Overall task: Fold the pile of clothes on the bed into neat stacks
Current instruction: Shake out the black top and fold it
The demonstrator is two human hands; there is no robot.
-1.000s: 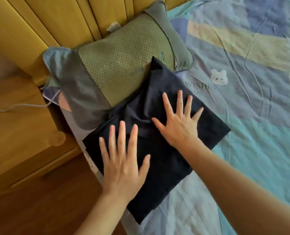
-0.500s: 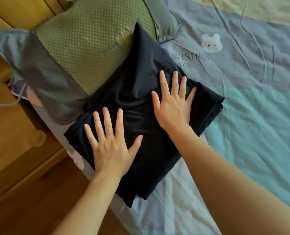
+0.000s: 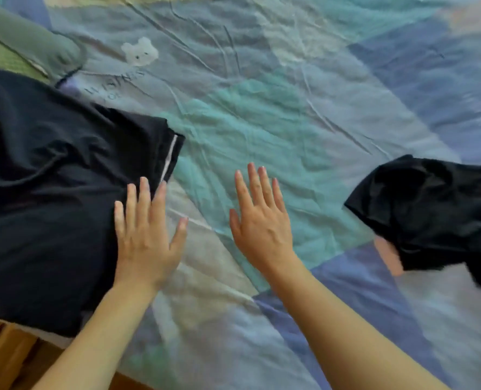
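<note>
A folded dark navy garment [image 3: 50, 192] lies at the left of the bed, its far corner resting on the pillow. My left hand [image 3: 146, 235] is open with fingers spread, at the garment's right edge. My right hand [image 3: 261, 220] is open too, over bare bedsheet to the right of the garment, holding nothing. A crumpled black garment [image 3: 430, 212] lies unfolded at the right edge of the view, well apart from both hands.
The bedsheet [image 3: 290, 108] is patchwork blue, teal and cream with a small bear print [image 3: 140, 53]. A green and grey pillow [image 3: 22, 43] sits at the upper left. Wooden floor [image 3: 5, 353] shows past the bed's near-left edge.
The view has swung right. Both hands slid right off the middle of the navy garment; my right hand is now on the sheet. The crumpled black garment has come into view.
</note>
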